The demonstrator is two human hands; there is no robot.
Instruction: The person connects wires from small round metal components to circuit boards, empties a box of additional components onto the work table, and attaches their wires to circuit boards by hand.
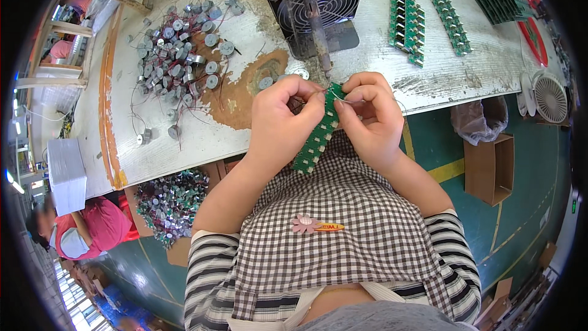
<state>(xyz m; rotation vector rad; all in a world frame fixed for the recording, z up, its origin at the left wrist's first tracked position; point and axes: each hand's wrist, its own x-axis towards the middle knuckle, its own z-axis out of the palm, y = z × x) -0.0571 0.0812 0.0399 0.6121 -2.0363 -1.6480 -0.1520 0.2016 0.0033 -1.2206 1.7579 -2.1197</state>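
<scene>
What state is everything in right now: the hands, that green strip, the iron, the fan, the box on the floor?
Left hand: closed, pinching the green circuit strip.
Right hand: closed on the strip's top end.
Green circuit strip: held up, slanting.
Soldering iron: fixed, tip down.
Fan: cannot tell whether spinning.
Cardboard box: open.

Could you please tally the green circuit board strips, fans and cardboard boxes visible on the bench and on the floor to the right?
Green circuit board strip in both hands: 1
Green circuit board strip groups lying on the bench: 2
Black square fan: 1
White round fan: 1
Open cardboard box: 1
Total: 6
</scene>
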